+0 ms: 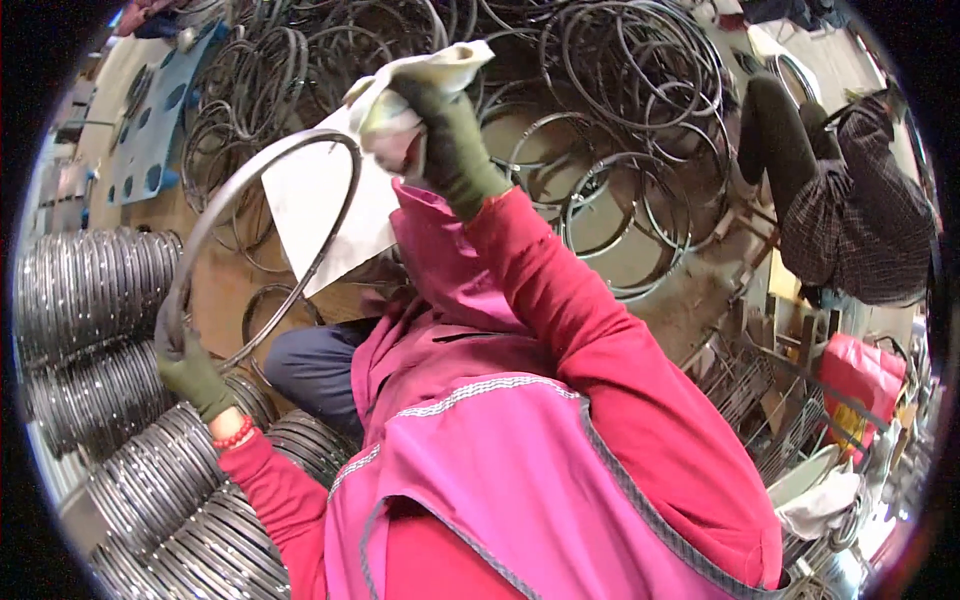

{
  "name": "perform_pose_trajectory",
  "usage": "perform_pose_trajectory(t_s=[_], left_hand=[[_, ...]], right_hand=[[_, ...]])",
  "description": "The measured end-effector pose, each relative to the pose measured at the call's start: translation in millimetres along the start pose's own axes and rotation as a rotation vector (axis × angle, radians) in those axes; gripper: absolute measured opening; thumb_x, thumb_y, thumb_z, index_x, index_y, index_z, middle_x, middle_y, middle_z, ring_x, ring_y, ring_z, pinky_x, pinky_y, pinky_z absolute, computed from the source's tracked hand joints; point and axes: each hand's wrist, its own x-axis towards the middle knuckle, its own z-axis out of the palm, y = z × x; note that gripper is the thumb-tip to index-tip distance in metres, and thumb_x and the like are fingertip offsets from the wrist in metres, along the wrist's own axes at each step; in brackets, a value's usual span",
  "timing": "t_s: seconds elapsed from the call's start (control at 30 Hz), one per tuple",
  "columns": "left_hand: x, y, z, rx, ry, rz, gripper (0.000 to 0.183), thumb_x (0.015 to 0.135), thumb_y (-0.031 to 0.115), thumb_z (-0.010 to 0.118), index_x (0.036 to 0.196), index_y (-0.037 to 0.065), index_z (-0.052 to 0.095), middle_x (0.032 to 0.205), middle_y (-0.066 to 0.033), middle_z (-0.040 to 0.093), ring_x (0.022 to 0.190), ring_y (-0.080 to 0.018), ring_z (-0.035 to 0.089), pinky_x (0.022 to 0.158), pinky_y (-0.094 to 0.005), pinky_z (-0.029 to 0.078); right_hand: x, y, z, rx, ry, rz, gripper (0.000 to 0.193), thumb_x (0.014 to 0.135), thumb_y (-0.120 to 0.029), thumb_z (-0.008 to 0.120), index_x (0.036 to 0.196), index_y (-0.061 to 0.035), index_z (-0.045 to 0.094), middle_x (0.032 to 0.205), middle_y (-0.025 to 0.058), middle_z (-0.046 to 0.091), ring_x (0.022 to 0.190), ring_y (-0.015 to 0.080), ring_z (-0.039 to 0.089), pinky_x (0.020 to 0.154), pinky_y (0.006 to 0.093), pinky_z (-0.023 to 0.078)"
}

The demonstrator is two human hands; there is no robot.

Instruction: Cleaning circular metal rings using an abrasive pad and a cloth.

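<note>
Your left hand (192, 378), in a dark green glove, grips 1 hoop (222, 198), raised in front of you on your left. The hoop is a slim, dark ring with a smooth gloss: its outer left curve catches a pale grey shine, while the right side reads nearly black. It tilts up and away from you, looking like a long oval from here. Your left fingers curl around its lower left side. Your right hand (445, 140), also gloved, is higher up, its fingers closed on a bunched white cloth (455, 68). The hoop's upper right bend sits just beside that cloth; you cannot tell whether the 2 touch. A white sheet (328, 200) shows through and behind the ring.

Packed stacks of dark hoops (95, 290) crowd your left hand and wrist, so room is tight on that side. Your blue-trousered knee (315, 370) is near the hoop's lower end. Ahead, a tangled pile of hoops (632, 125) bounds the space. Brown floor (672, 318) opens to the right of your right forearm, toward a co-worker in dark checked clothing (860, 225).
</note>
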Motion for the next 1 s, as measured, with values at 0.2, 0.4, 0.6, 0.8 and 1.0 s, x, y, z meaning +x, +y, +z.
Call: perform_pose_trajectory(t_s=[0.2, 0.4, 0.6, 0.8, 1.0], left_hand=[[26.3, 5.2, -3.8, -0.034, -0.107, 0.05, 0.037, 0.083, 0.002, 0.059, 0.119, -0.004, 0.054, 0.103, -0.0072, 0.065, 0.088, -0.0144, 0.06, 0.081, -0.0269, 0.045], [56.9, 19.8, -4.8, -0.014, -0.291, -0.023, 0.037, 0.087, 0.008, 0.058, 0.122, 0.0, 0.054, 0.099, -0.0051, 0.064, 0.082, -0.009, 0.056, 0.07, -0.021, 0.042], [69.3, 38.3, -17.7, -0.047, -0.32, -0.091, 0.038, 0.087, 0.015, 0.055, 0.123, 0.002, 0.054, 0.094, -0.0001, 0.061, 0.065, -0.0029, 0.043, 0.058, -0.0175, 0.033], [73.1, 45.3, 8.4, 0.098, -0.284, 0.09, 0.039, 0.09, 0.018, 0.051, 0.125, 0.001, 0.053, 0.093, 0.0032, 0.06, 0.065, -0.0028, 0.04, 0.059, -0.0177, 0.032], [83.6, 16.6, -1.0, 0.063, -0.269, 0.072, 0.036, 0.09, 0.016, 0.054, 0.123, 0.003, 0.055, 0.09, 0.0026, 0.061, 0.068, -0.0038, 0.042, 0.062, -0.019, 0.033]], right_hand=[[-13.1, -57.0, -167.5, -0.369, 0.441, -0.083, 0.024, 0.084, -0.019, 0.065, 0.102, -0.004, 0.06, 0.093, 0.0066, 0.063, 0.082, 0.0197, 0.062, 0.071, 0.0339, 0.053], [-124.0, -80.4, -370.6, -0.705, 0.714, 0.076, 0.035, 0.078, -0.02, 0.072, 0.104, -0.0001, 0.061, 0.097, 0.0084, 0.063, 0.084, 0.0186, 0.062, 0.072, 0.0307, 0.05], [-207.2, -51.4, -392.9, -1.052, 0.734, 0.487, 0.038, 0.075, -0.019, 0.073, 0.103, 0.0025, 0.061, 0.096, 0.0093, 0.064, 0.08, 0.0176, 0.062, 0.07, 0.0308, 0.05], [-253.2, -43.0, -445.6, -1.232, 0.763, 0.556, 0.047, 0.073, -0.022, 0.075, 0.108, 0.0025, 0.058, 0.1, 0.0112, 0.064, 0.086, 0.0204, 0.062, 0.075, 0.0331, 0.049], [-245.9, -44.6, -413.9, -1.377, 0.802, 0.681, 0.063, 0.068, -0.035, 0.077, 0.114, 0.0013, 0.055, 0.107, 0.0154, 0.063, 0.094, 0.0275, 0.062, 0.081, 0.0354, 0.048]])
